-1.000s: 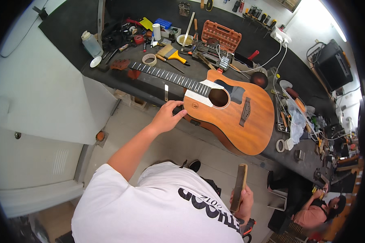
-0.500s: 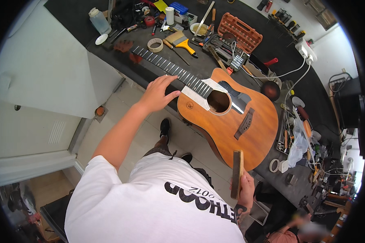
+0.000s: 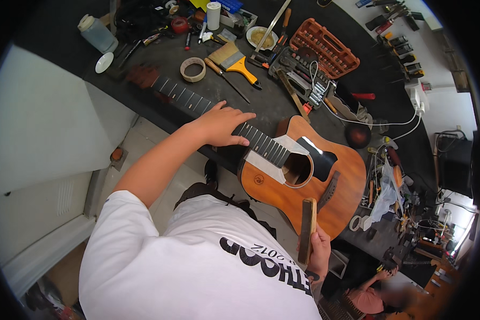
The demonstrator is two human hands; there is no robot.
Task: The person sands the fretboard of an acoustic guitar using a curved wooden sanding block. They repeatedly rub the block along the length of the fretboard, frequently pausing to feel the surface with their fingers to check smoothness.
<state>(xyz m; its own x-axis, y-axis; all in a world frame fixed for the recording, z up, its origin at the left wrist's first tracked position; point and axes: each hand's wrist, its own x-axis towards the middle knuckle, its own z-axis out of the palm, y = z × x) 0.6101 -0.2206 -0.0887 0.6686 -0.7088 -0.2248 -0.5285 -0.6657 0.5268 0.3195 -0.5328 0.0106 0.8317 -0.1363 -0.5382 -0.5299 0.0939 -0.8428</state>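
A wooden acoustic guitar [image 3: 344, 194] lies on the bench without strings, with pale masking [image 3: 261, 164] beside the end of its fretboard [image 3: 266, 146] and a black pickguard [image 3: 317, 160]. My left hand [image 3: 224, 124] rests over the middle of the neck, fingers spread across the frets. In my right hand [image 3: 317, 248], low beside the guitar's lower body, is a long upright wooden block [image 3: 306, 226] with a dark face, gripped by its lower part.
The dark bench [image 3: 64, 53] holds a tape roll [image 3: 192, 63], a wide brush [image 3: 232, 60], a file [image 3: 234, 88], an orange socket case [image 3: 328, 45], a bottle [image 3: 98, 34] and white cables [image 3: 384, 121]. Another person [image 3: 365, 298] works at lower right.
My left hand has moved from the guitar body's near edge up onto the fretboard, toward the headstock. My right hand has raised the block slightly. The view has shifted.
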